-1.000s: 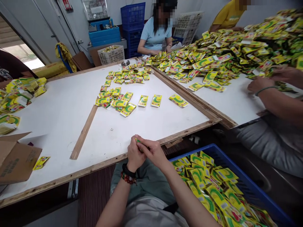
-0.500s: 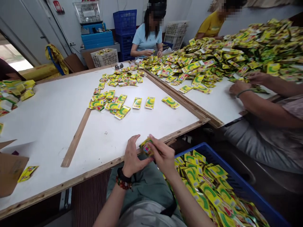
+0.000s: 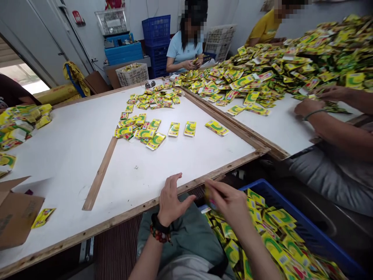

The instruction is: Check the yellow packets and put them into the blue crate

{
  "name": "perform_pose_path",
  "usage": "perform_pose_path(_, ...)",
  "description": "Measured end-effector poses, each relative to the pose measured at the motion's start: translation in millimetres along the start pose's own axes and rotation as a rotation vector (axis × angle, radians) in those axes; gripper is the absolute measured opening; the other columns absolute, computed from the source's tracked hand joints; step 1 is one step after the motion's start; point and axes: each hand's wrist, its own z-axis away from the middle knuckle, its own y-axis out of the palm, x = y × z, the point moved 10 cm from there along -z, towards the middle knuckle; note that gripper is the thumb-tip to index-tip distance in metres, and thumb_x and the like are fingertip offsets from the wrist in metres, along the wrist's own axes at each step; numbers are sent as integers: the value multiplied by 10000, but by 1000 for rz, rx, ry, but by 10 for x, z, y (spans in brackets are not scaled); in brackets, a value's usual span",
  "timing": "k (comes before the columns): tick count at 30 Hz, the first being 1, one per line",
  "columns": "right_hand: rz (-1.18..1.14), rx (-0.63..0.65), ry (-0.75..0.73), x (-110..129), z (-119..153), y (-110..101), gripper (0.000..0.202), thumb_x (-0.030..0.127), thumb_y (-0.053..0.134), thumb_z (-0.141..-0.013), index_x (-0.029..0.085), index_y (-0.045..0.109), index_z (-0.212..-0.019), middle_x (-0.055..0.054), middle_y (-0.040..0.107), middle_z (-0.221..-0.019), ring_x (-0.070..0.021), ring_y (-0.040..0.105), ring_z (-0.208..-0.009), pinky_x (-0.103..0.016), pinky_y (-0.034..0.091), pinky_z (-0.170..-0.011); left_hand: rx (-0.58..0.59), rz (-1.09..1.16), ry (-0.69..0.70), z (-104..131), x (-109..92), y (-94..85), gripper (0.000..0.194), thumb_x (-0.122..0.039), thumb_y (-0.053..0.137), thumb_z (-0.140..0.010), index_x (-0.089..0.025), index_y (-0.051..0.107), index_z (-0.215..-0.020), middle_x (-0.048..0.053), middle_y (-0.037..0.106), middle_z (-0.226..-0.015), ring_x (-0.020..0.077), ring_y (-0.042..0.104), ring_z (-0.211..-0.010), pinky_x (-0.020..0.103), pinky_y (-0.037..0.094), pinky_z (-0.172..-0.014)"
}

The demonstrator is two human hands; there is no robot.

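Observation:
My left hand is at the table's wooden front edge, its fingers apart and nothing in it. To its right, my right hand pinches a small yellow-green packet, blurred by motion, above the near corner of a blue crate. Yellow packets fill that crate beside my lap. On the white table lie two single packets, a small stack and a loose heap.
A wooden strip crosses the table. At left are a cardboard box and packet piles. A large packet heap covers the right table. A person's hands work there; two other people sit behind.
My right hand has moved right, away from my left hand, carrying the packet toward the blue crate. My left hand stays open by the edge. The whole view has shifted slightly.

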Motion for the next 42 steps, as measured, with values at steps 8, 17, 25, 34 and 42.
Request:
perform_pose_path(8,497,190,81,-1092,-735,-216,412,369,495,-873,164,662,-1189,-143,700,-1140,-303,681,-963,-405,520,-823,-45,-47,57,-34,-109,-24,273,-228,529,-868,-220,500,-1139,96,570,-1095,250,536,-1065,428,504,-897)
perform_pose_path(17,499,218,319,-1540,-2398,426,579,319,503,-877,41,454,-1382,-368,453,-1322,-423,458,-1233,-520,370,-907,-111,-98,23,-48,-87,-37,277,-158,547,-808,-207,527,-1080,88,582,-1019,251,541,-1000,408,520,-820)
perform_pose_path(25,306,412,191,-574,-1194,585,472,481,565,-806,171,713,-1130,-145,741,-851,-298,664,-815,-337,457,-682,-245,-221,41,27,-90,-129,722,-226,557,-847,-205,175,-1459,177,247,-1503,313,249,-1405,536,363,-1082)
perform_pose_path(34,-568,427,177,412,-275,687,340,447,677,-742,135,743,-857,-7,667,-665,-143,545,-569,-237,414,-504,-139,-229,119,-163,-54,-130,422,-356,631,-764,-170,503,-1120,96,631,-960,263,622,-903,423,511,-814)
perform_pose_path(42,-889,420,291,516,-263,986,332,490,652,-775,172,741,-809,-25,689,-776,-171,596,-725,-256,492,-638,-382,1,-76,-13,159,-377,682,-453,594,-794,-162,298,-1334,145,605,-1157,242,639,-952,344,524,-751)
